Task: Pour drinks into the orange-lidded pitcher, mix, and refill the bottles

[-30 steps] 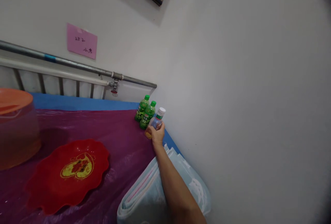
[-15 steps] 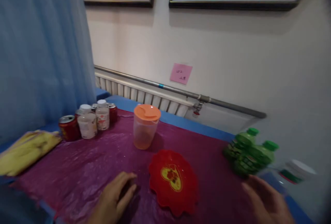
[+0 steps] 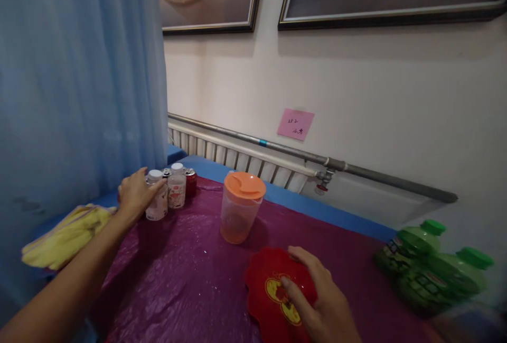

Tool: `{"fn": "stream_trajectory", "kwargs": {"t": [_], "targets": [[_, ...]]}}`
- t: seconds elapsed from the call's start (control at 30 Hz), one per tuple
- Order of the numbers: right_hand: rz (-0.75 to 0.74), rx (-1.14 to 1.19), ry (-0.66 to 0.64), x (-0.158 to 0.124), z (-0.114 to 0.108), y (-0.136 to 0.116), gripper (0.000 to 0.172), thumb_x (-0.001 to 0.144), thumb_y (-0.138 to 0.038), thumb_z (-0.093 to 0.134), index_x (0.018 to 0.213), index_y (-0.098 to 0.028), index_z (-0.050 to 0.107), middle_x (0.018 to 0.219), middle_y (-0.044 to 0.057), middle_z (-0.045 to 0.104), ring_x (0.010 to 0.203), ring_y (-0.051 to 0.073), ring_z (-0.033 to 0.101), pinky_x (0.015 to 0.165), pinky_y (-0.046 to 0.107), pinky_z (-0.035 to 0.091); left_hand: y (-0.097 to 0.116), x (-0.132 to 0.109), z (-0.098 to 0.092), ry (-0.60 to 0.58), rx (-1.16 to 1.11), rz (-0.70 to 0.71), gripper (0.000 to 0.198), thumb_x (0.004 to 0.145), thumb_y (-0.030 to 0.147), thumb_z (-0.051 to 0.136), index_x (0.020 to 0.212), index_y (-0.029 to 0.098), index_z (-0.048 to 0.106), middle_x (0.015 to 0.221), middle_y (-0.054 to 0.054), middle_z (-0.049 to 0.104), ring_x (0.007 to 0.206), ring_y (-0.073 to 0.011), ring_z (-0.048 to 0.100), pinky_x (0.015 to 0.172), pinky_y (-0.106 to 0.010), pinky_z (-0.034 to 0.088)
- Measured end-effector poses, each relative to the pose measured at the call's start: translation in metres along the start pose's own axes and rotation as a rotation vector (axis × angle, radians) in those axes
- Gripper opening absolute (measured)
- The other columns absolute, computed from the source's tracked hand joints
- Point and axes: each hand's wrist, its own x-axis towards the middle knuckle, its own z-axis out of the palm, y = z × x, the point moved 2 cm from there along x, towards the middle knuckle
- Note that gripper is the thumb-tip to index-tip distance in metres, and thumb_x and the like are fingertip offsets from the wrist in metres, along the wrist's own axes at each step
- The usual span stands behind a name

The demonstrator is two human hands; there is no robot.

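My left hand (image 3: 138, 193) reaches far left to a group of small containers and curls its fingers around a white-capped bottle (image 3: 157, 206). A second white-capped bottle (image 3: 176, 190) and a red can (image 3: 191, 182) stand just right of it. My right hand (image 3: 319, 296) lies with its fingers stretched out flat on a red scalloped plate (image 3: 264, 291) with a yellow heart design, on the purple plastic table cover (image 3: 186, 285).
A clear pitcher with an orange lid (image 3: 241, 207) stands mid-table. Two green bottles (image 3: 431, 263) sit at the right edge. A yellow cloth (image 3: 63, 234) lies at the left by a blue curtain (image 3: 75, 84). A radiator pipe (image 3: 317, 160) and a pink note (image 3: 295, 123) are on the wall.
The view swung left from the right corner. My right hand let go of the bottle by the green ones and came onto the red plate. My left hand moved up to the white-capped bottle.
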Motion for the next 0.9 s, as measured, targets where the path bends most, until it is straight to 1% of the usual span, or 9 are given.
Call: {"fn": "stream_trajectory", "kwargs": {"t": [0.1, 0.2, 0.3, 0.4, 0.47, 0.53, 0.7, 0.8, 0.9], "targets": [[0.012, 0.025, 0.006, -0.001, 0.000, 0.002, 0.037, 0.086, -0.042, 0.054, 0.114, -0.022, 0.068, 0.116, 0.011, 0.075, 0.109, 0.031, 0.071, 0.090, 0.049, 0.060, 0.009, -0.002, -0.001, -0.044, -0.004, 0.019, 0.058, 0.088, 0.056, 0.037, 0.113, 0.010, 0.062, 0.114, -0.022, 0.066, 0.120, -0.0422, 0.057, 0.100, -0.056, 0.046], [0.069, 0.095, -0.018, -0.003, -0.004, 0.002, 0.038, 0.085, -0.041, 0.056, 0.115, -0.022, 0.068, 0.118, 0.011, 0.074, 0.113, 0.032, 0.069, 0.095, 0.051, 0.057, 0.021, -0.024, -0.015, -0.046, -0.104, 0.046, 0.060, 0.087, 0.056, 0.039, 0.117, 0.008, 0.060, 0.117, -0.021, 0.064, 0.120, -0.0408, 0.056, 0.104, -0.054, 0.043], [0.168, 0.218, -0.161, -0.003, -0.009, -0.016, 0.043, 0.081, -0.036, 0.060, 0.121, -0.023, 0.067, 0.127, 0.011, 0.069, 0.121, 0.032, 0.063, 0.104, 0.052, 0.051, 0.041, -0.066, -0.028, -0.058, -0.274, 0.024, 0.060, 0.082, 0.059, 0.051, 0.125, 0.017, 0.057, 0.118, -0.011, 0.065, 0.112, -0.0330, 0.059, 0.103, -0.046, 0.044], [0.267, 0.328, -0.371, 0.000, -0.011, -0.045, 0.066, 0.074, -0.032, 0.072, 0.138, -0.024, 0.057, 0.145, 0.011, 0.056, 0.137, 0.033, 0.049, 0.116, 0.054, 0.037, 0.071, -0.123, -0.025, -0.203, -0.678, -0.016, 0.055, 0.073, 0.061, 0.069, 0.117, 0.029, 0.063, 0.116, 0.003, 0.069, 0.108, -0.0203, 0.063, 0.095, -0.025, 0.049], [0.276, 0.381, -0.450, 0.001, -0.010, -0.062, 0.089, 0.064, -0.030, 0.082, 0.147, -0.025, 0.048, 0.152, 0.010, 0.048, 0.143, 0.034, 0.040, 0.119, 0.054, 0.030, 0.092, -0.161, -0.015, -0.355, -0.960, -0.065, 0.061, 0.063, 0.058, 0.082, 0.113, 0.026, 0.067, 0.112, 0.002, 0.071, 0.103, -0.0169, 0.065, 0.084, -0.016, 0.053], [0.286, 0.448, -0.461, -0.001, -0.009, -0.068, 0.100, 0.059, -0.024, 0.084, 0.150, -0.025, 0.042, 0.150, 0.010, 0.049, 0.140, 0.033, 0.043, 0.118, 0.052, 0.032, 0.108, -0.188, -0.004, -0.470, -1.111, -0.071, 0.063, 0.059, 0.052, 0.088, 0.112, 0.025, 0.068, 0.110, 0.000, 0.072, 0.098, -0.0157, 0.067, 0.081, -0.013, 0.056], [0.253, 0.452, -0.351, -0.008, -0.011, -0.045, 0.082, 0.060, -0.014, 0.074, 0.139, -0.027, 0.054, 0.133, 0.007, 0.062, 0.120, 0.029, 0.059, 0.107, 0.047, 0.045, 0.109, -0.198, 0.014, -0.515, -1.144, -0.039, 0.060, 0.065, 0.050, 0.085, 0.118, 0.034, 0.066, 0.129, 0.003, 0.065, 0.120, -0.0159, 0.060, 0.097, -0.015, 0.053], [0.362, 0.444, -0.211, -0.004, -0.018, -0.022, 0.079, 0.059, -0.017, 0.072, 0.136, -0.023, 0.055, 0.129, 0.009, 0.065, 0.117, 0.030, 0.061, 0.105, 0.047, 0.046, 0.088, -0.192, 0.030, -0.564, -0.827, 0.068, 0.055, 0.063, 0.057, 0.080, 0.112, 0.033, 0.071, 0.127, 0.001, 0.065, 0.124, -0.0243, 0.057, 0.115, -0.036, 0.045], [0.487, 0.555, -0.132, 0.002, -0.022, -0.009, 0.081, 0.058, -0.020, 0.074, 0.136, -0.020, 0.053, 0.121, 0.008, 0.069, 0.107, 0.027, 0.066, 0.096, 0.040, 0.053, 0.063, -0.203, 0.060, -0.790, -0.507, 0.163, 0.051, 0.066, 0.055, 0.068, 0.109, 0.030, 0.074, 0.124, -0.006, 0.066, 0.123, -0.0322, 0.055, 0.118, -0.054, 0.040]]}}
